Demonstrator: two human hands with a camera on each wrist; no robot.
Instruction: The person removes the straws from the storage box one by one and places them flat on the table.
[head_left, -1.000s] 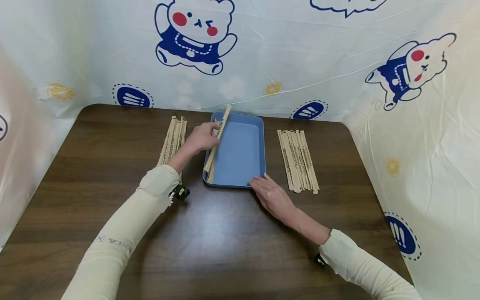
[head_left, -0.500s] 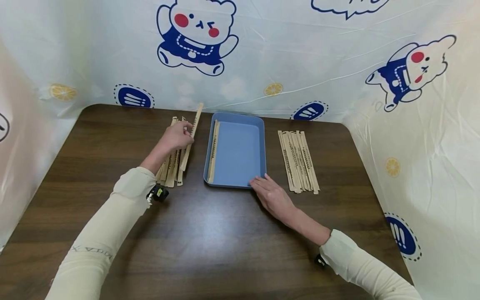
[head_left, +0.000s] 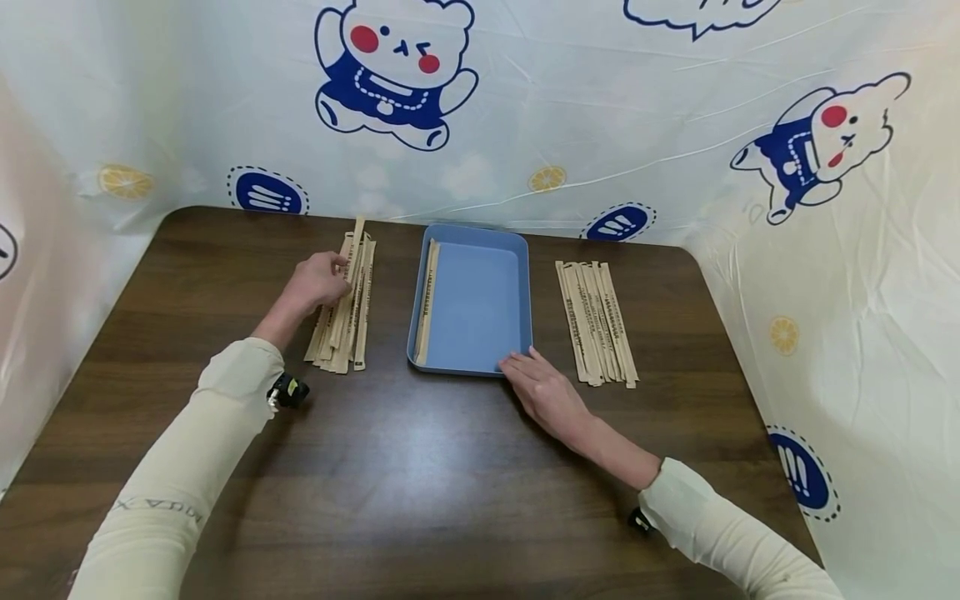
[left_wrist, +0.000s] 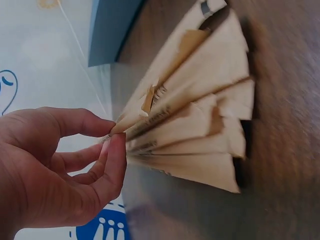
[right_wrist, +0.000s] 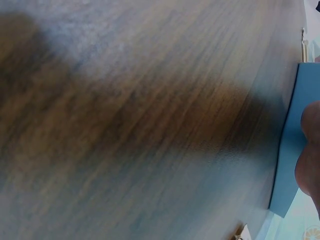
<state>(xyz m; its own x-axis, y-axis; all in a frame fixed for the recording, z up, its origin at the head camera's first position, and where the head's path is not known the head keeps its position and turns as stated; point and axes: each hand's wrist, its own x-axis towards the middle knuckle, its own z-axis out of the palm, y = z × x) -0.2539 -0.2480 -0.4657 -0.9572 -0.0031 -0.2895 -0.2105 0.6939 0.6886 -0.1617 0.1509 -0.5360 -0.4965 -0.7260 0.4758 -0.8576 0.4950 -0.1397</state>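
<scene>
In the head view my left hand point(head_left: 318, 279) pinches a long paper-wrapped stick point(head_left: 357, 232) between thumb and fingers, over the left pile of similar sticks point(head_left: 362, 333). The left wrist view shows thumb and fingertips meeting on the printed brown wrapper point(left_wrist: 135, 112), with the other wrapped sticks fanned beneath. A shallow blue tray point(head_left: 480, 300) stands at the middle, with wrapped stick point(head_left: 428, 304) lying along its left inner wall. My right hand point(head_left: 546, 396) rests its extended fingers on the tray's near right corner; the right wrist view catches only part of that hand beside the tray's blue wall point(right_wrist: 295, 145).
Right of the tray lies another pile of wrapped sticks point(head_left: 596, 321), side by side. All of it stands on a dark wooden table point(head_left: 435, 483). A printed cloth point(head_left: 517, 108) hangs along the table's far edge and sides.
My left hand has moved left from over the tray to the left pile, carrying a wrapped stick along. The right hand stays at the tray's corner.
</scene>
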